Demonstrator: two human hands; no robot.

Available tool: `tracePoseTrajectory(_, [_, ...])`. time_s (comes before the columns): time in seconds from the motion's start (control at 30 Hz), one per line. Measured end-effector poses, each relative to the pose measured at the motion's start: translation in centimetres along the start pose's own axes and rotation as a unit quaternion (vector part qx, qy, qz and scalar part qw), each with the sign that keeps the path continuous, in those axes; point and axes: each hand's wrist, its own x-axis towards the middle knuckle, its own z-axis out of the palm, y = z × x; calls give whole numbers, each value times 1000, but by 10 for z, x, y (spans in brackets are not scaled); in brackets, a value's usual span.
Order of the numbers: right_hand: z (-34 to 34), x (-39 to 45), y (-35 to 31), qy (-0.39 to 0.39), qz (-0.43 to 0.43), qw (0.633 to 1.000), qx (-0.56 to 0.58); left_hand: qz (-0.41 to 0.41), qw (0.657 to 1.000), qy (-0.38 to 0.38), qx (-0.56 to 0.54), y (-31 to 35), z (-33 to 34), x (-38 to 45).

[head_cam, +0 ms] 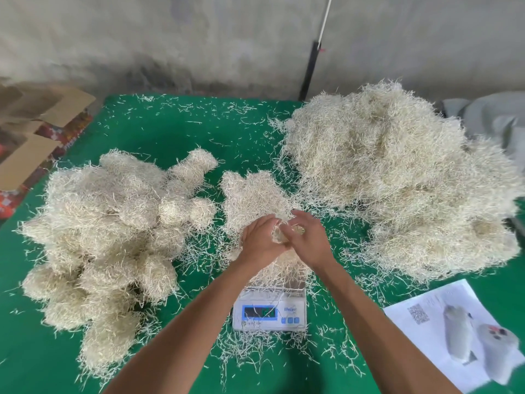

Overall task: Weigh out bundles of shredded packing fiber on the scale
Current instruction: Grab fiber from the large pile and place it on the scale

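Above scale (269, 311), left hand (260, 240), right hand (308, 238) together, pinching fiber bundle (252, 200); piles crowd both sides.

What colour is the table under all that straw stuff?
Green. The table cover is plain bright green, seen best in the head view, with pale fiber strands scattered over it.

We see a green table (170, 132) bearing a scale (270, 311), fiber bundles (108, 231), a loose fiber heap (397, 177) and a printed sheet (443, 331)
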Motion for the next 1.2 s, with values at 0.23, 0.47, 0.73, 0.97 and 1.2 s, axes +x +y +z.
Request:
tracePoseTrajectory(0.23, [-49, 35, -59, 34, -46, 977, 205, -92, 988, -11, -123, -7, 8, 3])
tracePoseTrajectory(0.47, [-76, 73, -105, 22, -79, 940, 331, -138, 988, -39, -57, -25, 16, 0])
tracePoseTrajectory(0.73, [-63, 126, -131, -8, -23, 973, 230, -187, 981, -22, -44, -26, 17, 0])
tracePoseTrajectory(0.97, [-22, 94, -45, -275, 63, 951, -129, -164, 980, 10, -108, -22, 7, -5])
tracePoseTrajectory(1.2, [-21, 84, -40, -320, -32, 936, -144, -148, 980, 8, -135, -19, 7, -8])
